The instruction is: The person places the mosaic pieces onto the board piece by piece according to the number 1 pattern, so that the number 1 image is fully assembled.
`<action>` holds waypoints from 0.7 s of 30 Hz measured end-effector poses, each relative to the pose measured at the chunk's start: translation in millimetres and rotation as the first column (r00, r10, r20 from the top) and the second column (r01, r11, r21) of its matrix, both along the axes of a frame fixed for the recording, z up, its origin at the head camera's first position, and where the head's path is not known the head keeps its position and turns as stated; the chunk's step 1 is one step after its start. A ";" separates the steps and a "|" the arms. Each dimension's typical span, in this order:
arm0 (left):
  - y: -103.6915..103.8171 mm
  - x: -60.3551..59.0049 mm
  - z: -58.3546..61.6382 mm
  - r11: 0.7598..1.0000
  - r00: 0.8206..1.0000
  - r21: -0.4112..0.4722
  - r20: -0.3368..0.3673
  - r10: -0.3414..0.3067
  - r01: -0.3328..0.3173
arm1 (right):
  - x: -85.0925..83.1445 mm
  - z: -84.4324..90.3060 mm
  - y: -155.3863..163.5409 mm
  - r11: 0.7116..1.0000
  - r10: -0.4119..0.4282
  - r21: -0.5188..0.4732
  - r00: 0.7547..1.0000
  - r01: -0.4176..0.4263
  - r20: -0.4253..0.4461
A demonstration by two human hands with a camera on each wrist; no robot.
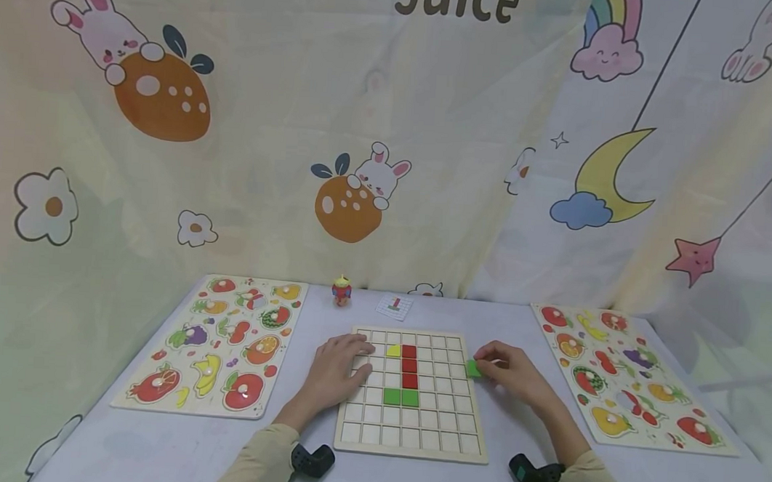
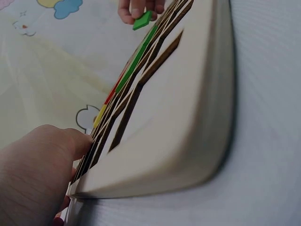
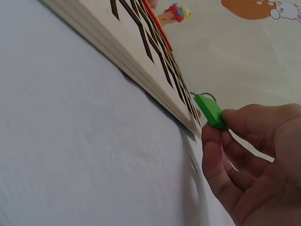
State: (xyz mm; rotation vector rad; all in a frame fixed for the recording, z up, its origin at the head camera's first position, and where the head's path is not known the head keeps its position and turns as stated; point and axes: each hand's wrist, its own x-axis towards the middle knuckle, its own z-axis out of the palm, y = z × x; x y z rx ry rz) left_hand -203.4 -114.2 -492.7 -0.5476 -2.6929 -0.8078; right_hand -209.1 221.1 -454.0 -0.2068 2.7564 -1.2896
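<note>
A pale wooden grid board (image 1: 414, 456) lies on the table with coloured square tiles in its cells. A yellow tile (image 1: 393, 350) sits beside the top of a column of three red tiles (image 1: 409, 365). Below them are two green tiles (image 1: 400, 397) side by side. My left hand (image 1: 335, 373) rests on the board's left edge, fingers spread; in the left wrist view its thumb (image 2: 77, 141) lies along the rim. Just off the right edge, my right hand (image 1: 513, 371) pinches a loose green tile (image 3: 210, 111) between thumb and fingers, raised above the table.
Fruit puzzle boards stand on either side, one at left (image 1: 210, 410) and one at right (image 1: 663, 446). Behind the grid are a small toy figure (image 1: 341, 291) and a printed pattern card (image 1: 395, 307). A patterned curtain (image 1: 268, 118) hangs at the back.
</note>
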 end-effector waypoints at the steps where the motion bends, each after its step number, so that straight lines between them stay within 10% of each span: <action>1: 0.0 -0.1 0.0 1.000 1.000 -0.001 0.000 0.001 -0.001 | 0.2 -0.1 -0.9 1.000 0.018 -0.015 1.000 -0.018 0.004; 21: -1.0 -1.4 -2.5 1.000 1.000 0.013 0.016 0.001 -0.002 | 11.1 5.8 -27.9 0.977 0.201 -0.083 0.979 -0.198 0.030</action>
